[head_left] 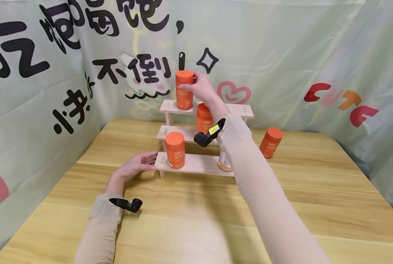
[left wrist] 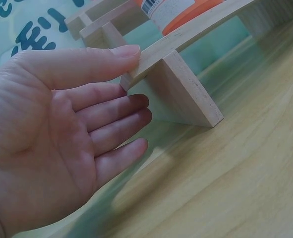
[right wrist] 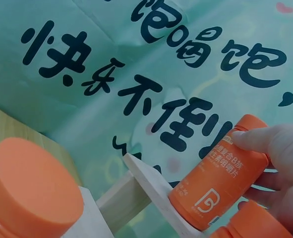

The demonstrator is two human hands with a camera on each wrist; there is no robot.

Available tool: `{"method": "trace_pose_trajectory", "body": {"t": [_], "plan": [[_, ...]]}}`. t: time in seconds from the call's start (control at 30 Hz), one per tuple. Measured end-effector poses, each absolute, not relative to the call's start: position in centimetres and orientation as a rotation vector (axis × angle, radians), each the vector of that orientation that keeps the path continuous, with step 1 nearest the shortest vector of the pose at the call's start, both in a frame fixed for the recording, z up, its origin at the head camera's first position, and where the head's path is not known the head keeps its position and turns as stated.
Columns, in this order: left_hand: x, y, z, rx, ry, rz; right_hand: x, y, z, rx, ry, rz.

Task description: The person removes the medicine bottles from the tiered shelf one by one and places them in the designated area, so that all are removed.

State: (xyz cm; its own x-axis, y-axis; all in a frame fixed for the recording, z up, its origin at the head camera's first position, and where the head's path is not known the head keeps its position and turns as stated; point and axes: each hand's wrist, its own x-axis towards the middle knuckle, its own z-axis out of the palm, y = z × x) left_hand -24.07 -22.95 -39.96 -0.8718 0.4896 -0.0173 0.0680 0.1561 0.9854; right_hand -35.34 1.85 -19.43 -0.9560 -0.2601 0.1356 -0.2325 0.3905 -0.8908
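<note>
On the top tier of a three-step wooden display rack [head_left: 201, 161] an orange supplement bottle [head_left: 184, 93] stands at the left. My right hand [head_left: 203, 88] grips this bottle from its right side, the thumb across its front in the right wrist view. Its base meets the shelf board [right wrist: 156, 191]. Low at the left end of the rack, my left hand [head_left: 138, 165] touches the corner of the bottom board [left wrist: 158, 49] with thumb and forefinger. The other left fingers [left wrist: 116, 111] stretch out loosely beside the rack's leg [left wrist: 186, 89].
Orange bottles stand on the middle tier [head_left: 204, 118] and the bottom tier [head_left: 175, 150]. A bottle with a white label [head_left: 225, 161] is partly behind my right forearm. Another orange bottle [head_left: 271, 143] stands on the wooden table [head_left: 183, 220] right of the rack. A printed cloth [head_left: 275, 55] hangs behind.
</note>
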Motion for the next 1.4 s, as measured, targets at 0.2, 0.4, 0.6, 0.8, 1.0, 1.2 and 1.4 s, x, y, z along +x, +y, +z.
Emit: {"method": "trace_pose_trajectory", "body": {"t": [0.2, 0.4, 0.6, 0.8, 1.0, 1.2, 1.4], "plan": [[-24.2, -22.9, -40.0, 0.550, 2.103, 1.770, -35.3, 1.7, -19.4, -0.450, 2.636, -1.592], [-24.1, -23.0, -40.0, 0.563, 2.113, 1.758, -35.3, 1.6, -19.5, -0.431, 2.669, -1.570], [-24.1, -23.1, -40.1, 0.554, 2.121, 1.756, -35.2, 2.3, -19.7, -0.451, 2.707, -1.596], [-24.1, -23.1, -40.2, 0.563, 2.115, 1.752, -35.3, 4.1, -19.6, -0.411, 2.700, -1.685], [-24.2, -23.1, -40.3, 0.577, 2.120, 1.751, -35.2, 6.3, -18.9, -0.405, 2.695, -1.704], [-24.3, -23.2, -40.4, 0.577, 2.142, 1.739, -35.1, 8.7, -18.7, -0.370, 2.682, -1.731], [-24.1, -23.0, -40.3, 0.541, 2.160, 1.728, -35.1, 11.1, -18.8, -0.231, 2.607, -1.815]]}}
